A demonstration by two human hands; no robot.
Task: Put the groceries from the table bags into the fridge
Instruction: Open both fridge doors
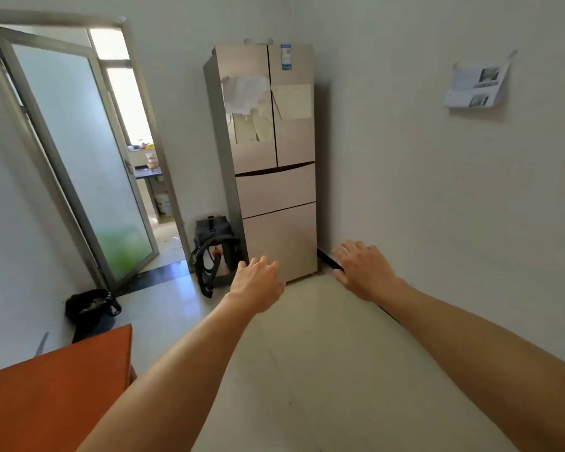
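Observation:
A tall beige fridge (274,190) stands in the far corner, its two upper doors and two lower drawers all closed, with papers stuck on the upper doors. Both my arms reach forward toward it, still well short of it. My left hand (256,285) is empty with fingers loosely spread, palm down. My right hand (364,270) is also empty with fingers apart, close to the right wall. An orange table (56,393) shows its corner at the lower left; no bags or groceries are in view.
A vacuum cleaner (214,252) with a hose sits on the floor left of the fridge. A black-lined bin (90,309) stands by the left wall. A frosted glass door (79,151) hangs open onto another room. Papers (475,88) are taped on the right wall.

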